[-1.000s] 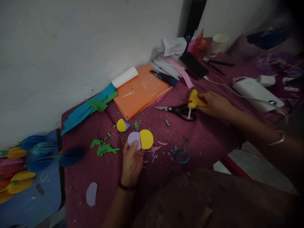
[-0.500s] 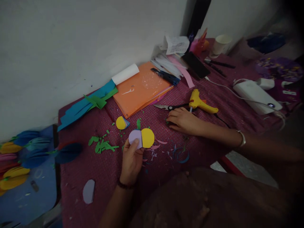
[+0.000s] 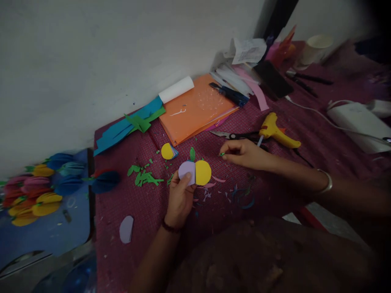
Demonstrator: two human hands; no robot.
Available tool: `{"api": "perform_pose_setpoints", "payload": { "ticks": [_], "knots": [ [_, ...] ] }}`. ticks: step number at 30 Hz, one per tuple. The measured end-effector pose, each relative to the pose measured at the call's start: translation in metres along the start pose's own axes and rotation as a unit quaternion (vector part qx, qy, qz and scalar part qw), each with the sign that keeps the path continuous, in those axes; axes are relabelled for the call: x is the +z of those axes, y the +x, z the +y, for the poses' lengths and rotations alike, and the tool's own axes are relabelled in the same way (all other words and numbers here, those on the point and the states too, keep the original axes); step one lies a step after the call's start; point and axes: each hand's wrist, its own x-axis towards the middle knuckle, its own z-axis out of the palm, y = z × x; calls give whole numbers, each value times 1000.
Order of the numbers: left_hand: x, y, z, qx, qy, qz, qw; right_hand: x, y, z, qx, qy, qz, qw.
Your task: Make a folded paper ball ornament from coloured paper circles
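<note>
My left hand [image 3: 180,199] pinches a stack of folded paper circles [image 3: 203,173], its thumb on the lilac half and the yellow half fanned out to the right. Just behind it on the cloth is a green paper leaf [image 3: 192,154]. To the right, my right hand [image 3: 241,153] has thumb and fingertips closed on a small green paper piece [image 3: 222,154]. Scissors [image 3: 233,136] and a yellow glue gun [image 3: 276,131] lie right behind that hand. A smaller yellow-topped paper stack [image 3: 168,151] rests further left.
Green paper scraps [image 3: 146,178] litter the maroon cloth. A lilac folded paper [image 3: 126,229] lies near the left edge. Orange sheets [image 3: 195,112] carry a blue cutter [image 3: 230,94]. Finished paper ornaments [image 3: 45,191] sit on a blue surface at left. A white power bank [image 3: 360,124] with cable is at right.
My right hand has lifted from the cloth with the small green paper piece pinched in its fingers. The view has shifted left; my left hand keeps its hold on the paper circles.
</note>
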Motion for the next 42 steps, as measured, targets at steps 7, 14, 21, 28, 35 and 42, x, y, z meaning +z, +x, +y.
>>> {"api": "perform_pose_setpoints", "payload": {
  "ticks": [7,14,21,28,35,42],
  "knots": [
    [0,-4,2,-16,-18,-23,999,19,2,-21,97,440,-72,890],
    [-1,-16,13,-81,-16,-81,993,32,7,-19,32,432,-115,894],
    [0,-24,16,-101,-6,-160,982,48,10,-22,-76,449,-113,883],
    [-1,-25,14,-49,3,-231,972,50,7,-22,-27,483,-150,862],
    [-2,-30,31,204,337,-332,857,41,3,-23,47,518,-158,839],
    [2,-26,30,341,489,-373,711,22,1,-28,6,293,-191,937]
  ]
}}
